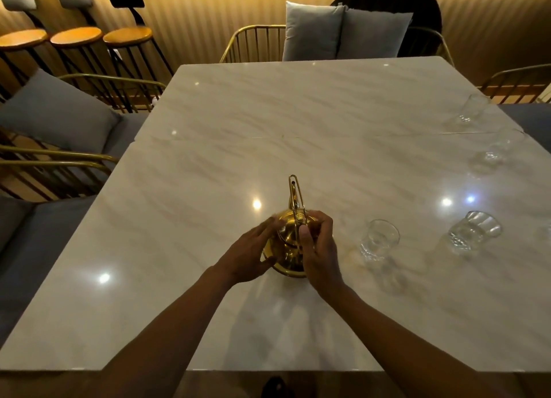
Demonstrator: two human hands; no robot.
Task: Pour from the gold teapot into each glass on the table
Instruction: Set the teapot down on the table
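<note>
The gold teapot [288,242] stands on the white marble table [268,114], near the front middle, its thin handle raised upright. My left hand [249,256] cups its left side. My right hand [320,248] wraps its right side, thumb on the lid by the handle. Several clear glasses stand to the right: one close by [378,240], one further right [474,230], and two near the right edge, one [496,150] nearer me than the other [472,108]. They look empty.
Gold wire chairs with grey cushions [343,31] ring the table at the far side, left and right. Three round wooden bar stools [76,37] stand at the back left against a ribbed wall.
</note>
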